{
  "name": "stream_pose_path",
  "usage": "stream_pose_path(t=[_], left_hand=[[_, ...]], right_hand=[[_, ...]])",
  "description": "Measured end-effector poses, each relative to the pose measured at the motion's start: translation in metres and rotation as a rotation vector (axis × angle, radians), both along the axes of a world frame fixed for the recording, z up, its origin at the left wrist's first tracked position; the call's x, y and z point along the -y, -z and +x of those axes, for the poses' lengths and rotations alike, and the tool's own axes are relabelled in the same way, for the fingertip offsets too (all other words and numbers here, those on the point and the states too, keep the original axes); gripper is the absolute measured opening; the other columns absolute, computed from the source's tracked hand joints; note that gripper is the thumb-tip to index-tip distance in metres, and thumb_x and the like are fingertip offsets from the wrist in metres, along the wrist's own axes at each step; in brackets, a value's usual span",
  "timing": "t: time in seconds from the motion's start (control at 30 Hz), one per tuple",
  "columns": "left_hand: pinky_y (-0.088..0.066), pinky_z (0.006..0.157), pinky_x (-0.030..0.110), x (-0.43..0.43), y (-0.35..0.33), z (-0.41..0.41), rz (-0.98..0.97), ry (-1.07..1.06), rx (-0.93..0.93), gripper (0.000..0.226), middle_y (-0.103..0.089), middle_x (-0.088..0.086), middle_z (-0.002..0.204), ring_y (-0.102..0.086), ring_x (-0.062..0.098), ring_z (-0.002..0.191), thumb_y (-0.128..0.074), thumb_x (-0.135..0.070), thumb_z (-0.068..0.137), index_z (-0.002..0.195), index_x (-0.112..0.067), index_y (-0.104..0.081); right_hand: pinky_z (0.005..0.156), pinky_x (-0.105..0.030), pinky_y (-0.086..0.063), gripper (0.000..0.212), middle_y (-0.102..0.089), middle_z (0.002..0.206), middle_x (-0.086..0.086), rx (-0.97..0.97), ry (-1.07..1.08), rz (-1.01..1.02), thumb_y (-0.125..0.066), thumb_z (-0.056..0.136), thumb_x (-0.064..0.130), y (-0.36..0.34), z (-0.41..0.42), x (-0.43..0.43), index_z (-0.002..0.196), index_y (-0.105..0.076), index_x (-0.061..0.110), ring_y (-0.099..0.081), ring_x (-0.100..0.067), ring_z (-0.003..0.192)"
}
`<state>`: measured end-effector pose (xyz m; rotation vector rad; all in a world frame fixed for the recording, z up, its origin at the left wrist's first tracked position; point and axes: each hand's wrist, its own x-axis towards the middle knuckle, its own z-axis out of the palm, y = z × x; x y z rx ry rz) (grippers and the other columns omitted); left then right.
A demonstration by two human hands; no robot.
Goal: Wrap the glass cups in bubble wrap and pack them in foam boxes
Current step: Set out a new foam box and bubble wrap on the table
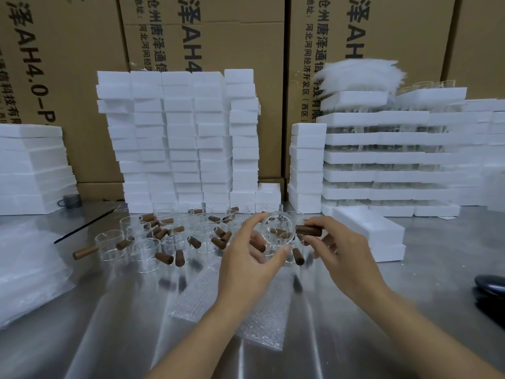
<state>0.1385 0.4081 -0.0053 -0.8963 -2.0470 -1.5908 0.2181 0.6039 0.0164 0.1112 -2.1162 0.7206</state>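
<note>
While the left hand (246,259) grasps the glass cup (278,232) by its rim, the right hand (343,248) pinches its wooden handle (308,230). Bubble wrap (191,299) lies beneath.

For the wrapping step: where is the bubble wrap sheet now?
In the head view, the bubble wrap sheet lies centre front on the metal table, under the left forearm, nearer than the glass cups.

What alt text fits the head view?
Two hands hold a glass cup near a bubble wrap sheet on a steel table: the left hand grips its body, the right hand pinches its wooden handle. More handled cups stand behind, before stacked white foam boxes.
</note>
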Motion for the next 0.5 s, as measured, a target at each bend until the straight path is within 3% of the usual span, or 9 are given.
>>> stream_pose_path(t=[0.1, 0.2, 0.33, 0.5], left_hand=[[-0.051, 0.082, 0.018, 0.001, -0.003, 0.002, -0.008, -0.012, -0.041, 0.077, -0.049, -0.033, 0.12, -0.06, 0.002, 0.103, -0.081, -0.07, 0.074, 0.142, -0.066, -0.044], [-0.053, 0.088, 0.025, 0.001, -0.004, 0.003, -0.024, 0.024, -0.039, 0.09, -0.045, -0.037, 0.124, -0.057, 0.001, 0.112, -0.085, -0.066, 0.072, 0.149, -0.063, -0.039], [-0.057, 0.091, 0.032, 0.001, -0.004, 0.005, -0.007, 0.024, -0.029, 0.088, -0.048, -0.033, 0.126, -0.059, 0.005, 0.109, -0.087, -0.063, 0.075, 0.148, -0.064, -0.039], [-0.054, 0.088, 0.027, 0.002, -0.006, 0.005, 0.038, 0.016, -0.023, 0.078, -0.048, -0.035, 0.125, -0.061, 0.007, 0.106, -0.081, -0.073, 0.077, 0.144, -0.067, -0.042]], right_hand=[[0.067, -0.018, -0.053, 0.023, -0.074, 0.086, 0.016, -0.007, -0.048, -0.09, -0.069, 0.099, 0.031, 0.0, 0.001, 0.002, 0.111, -0.064, 0.049, -0.073, -0.01, 0.065], [0.062, -0.021, -0.052, 0.01, -0.073, 0.077, 0.001, 0.027, -0.151, -0.272, -0.063, 0.104, 0.033, -0.002, 0.0, 0.008, 0.108, -0.072, 0.031, -0.07, -0.017, 0.059], [0.055, -0.019, -0.047, 0.042, -0.064, 0.067, -0.004, 0.094, -0.291, -0.439, -0.048, 0.108, 0.035, -0.002, -0.003, 0.016, 0.088, -0.064, 0.002, -0.064, -0.022, 0.055], [0.051, -0.026, -0.042, 0.046, -0.052, 0.057, -0.001, 0.213, -0.334, -0.469, -0.045, 0.112, 0.034, 0.002, -0.004, 0.014, 0.085, -0.058, 0.0, -0.059, -0.02, 0.053]])
